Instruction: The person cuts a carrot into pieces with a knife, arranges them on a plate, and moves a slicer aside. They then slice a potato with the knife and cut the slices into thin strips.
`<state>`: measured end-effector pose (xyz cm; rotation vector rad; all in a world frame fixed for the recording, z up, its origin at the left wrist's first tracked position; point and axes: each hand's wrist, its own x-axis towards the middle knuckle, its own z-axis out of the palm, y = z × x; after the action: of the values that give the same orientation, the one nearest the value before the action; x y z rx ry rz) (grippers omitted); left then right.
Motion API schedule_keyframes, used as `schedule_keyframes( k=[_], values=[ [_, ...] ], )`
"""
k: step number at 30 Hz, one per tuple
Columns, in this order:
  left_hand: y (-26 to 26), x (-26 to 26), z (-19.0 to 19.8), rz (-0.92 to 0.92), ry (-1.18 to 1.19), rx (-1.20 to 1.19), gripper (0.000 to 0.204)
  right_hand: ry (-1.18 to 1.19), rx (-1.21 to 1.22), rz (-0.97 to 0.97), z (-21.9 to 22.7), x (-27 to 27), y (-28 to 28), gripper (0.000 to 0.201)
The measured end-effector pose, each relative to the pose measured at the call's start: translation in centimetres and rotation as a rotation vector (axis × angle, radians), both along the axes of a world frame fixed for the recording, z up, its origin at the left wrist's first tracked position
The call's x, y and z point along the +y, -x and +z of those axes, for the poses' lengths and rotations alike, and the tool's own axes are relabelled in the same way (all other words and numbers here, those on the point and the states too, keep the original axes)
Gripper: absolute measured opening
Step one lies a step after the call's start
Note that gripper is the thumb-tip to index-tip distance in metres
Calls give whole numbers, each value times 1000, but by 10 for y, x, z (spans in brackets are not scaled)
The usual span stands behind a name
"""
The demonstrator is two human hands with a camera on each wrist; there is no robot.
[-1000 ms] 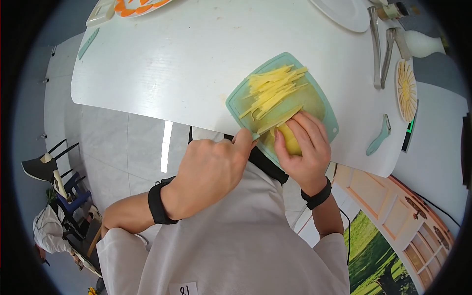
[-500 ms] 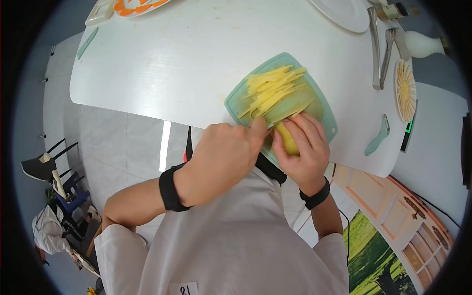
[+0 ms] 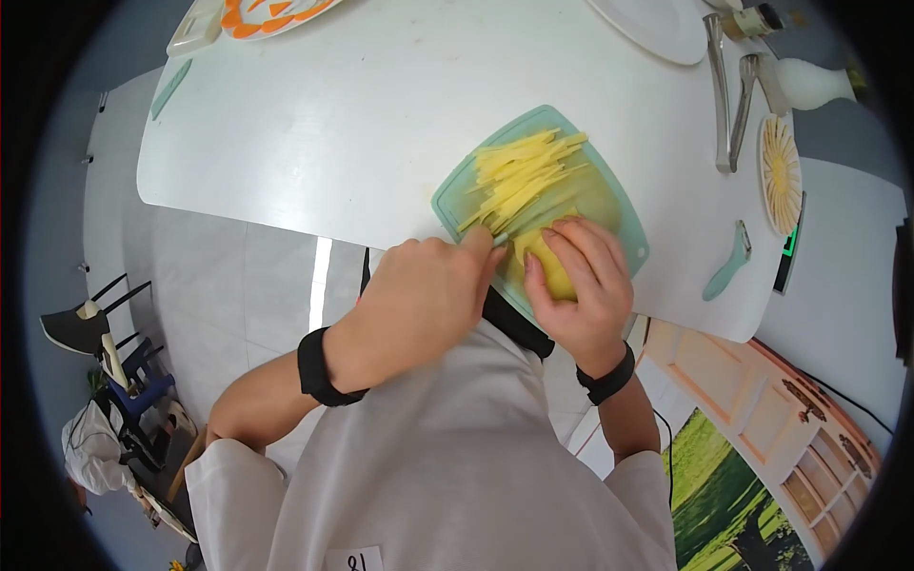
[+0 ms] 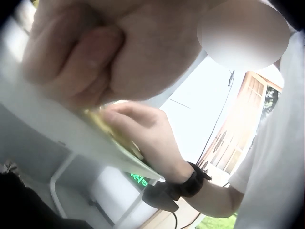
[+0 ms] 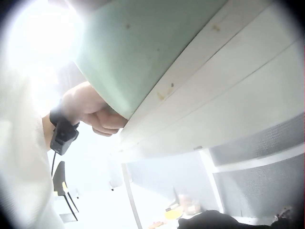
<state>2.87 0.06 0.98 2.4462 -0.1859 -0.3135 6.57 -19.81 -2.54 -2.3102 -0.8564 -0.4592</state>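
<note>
On a mint-green cutting board [image 3: 451, 202] at the table's front edge lies a peeled yellow potato [image 3: 552, 269]. My right hand [image 3: 590, 295] grips it from the right, fingers over its top and thumb on its near side. My left hand [image 3: 409, 295] is curled around a small mint-handled knife [image 3: 502, 239]; most of the knife is hidden behind the fingers. Its fingertips are just left of the potato. Thin yellow strips [image 3: 524, 176] are heaped on the far half of the board. The left wrist view shows the curled left hand [image 4: 105, 52] close up.
Right of the board lie a mint peeler [image 3: 728, 266], metal tongs [image 3: 719, 105] and an oval plate [image 3: 767, 181] of pale strips. A white plate [image 3: 657, 24] and a plate of orange slices [image 3: 271, 17] stand at the back. A mint-coloured strip [image 3: 171, 88] lies far left.
My left hand moved rightward and away from me toward the potato, then drew back slightly left. The long slice along the potato's far side is no longer seen there. My right hand keeps its grip.
</note>
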Motion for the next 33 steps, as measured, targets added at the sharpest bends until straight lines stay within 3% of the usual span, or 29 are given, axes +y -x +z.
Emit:
schedule_keyframes(
  k=[12, 33],
  values=[
    [2, 0, 23, 69, 4, -120, 19, -25, -16, 3, 2, 1, 2, 32],
    [21, 3, 14, -94, -202, -116, 20, -10, 7, 8, 0, -1, 2, 35]
  ],
)
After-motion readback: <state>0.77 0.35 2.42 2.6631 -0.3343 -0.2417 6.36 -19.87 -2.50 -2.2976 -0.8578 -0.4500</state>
